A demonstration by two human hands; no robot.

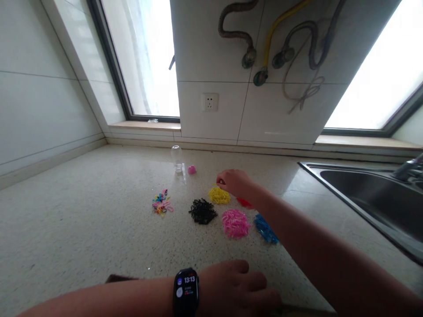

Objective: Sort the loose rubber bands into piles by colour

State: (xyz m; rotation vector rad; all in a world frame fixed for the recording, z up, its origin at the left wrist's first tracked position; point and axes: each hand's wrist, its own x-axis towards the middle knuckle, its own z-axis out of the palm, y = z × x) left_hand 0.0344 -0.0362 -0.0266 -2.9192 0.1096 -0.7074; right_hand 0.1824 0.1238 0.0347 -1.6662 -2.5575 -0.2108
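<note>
My right hand (234,182) reaches across the stone counter and hovers just above the yellow pile of small rubber bands (218,196); its fingers are pinched together, with a bit of yellow at the tips. Around it lie a black pile (202,211), a pink pile (235,223), a blue pile (265,229) and a red pile (245,203), the red one partly hidden by my forearm. A small mixed-colour pile (161,203) lies to the left. My left hand (239,286) rests at the counter's front edge with curled fingers, and a smartwatch (185,288) sits on its wrist.
A clear glass jar (177,158) lies on its side with a pink lid (192,169) beside it at the back. A steel sink (373,198) occupies the right. Tiled wall with a socket (209,102) and hoses (280,44) stands behind, between two windows.
</note>
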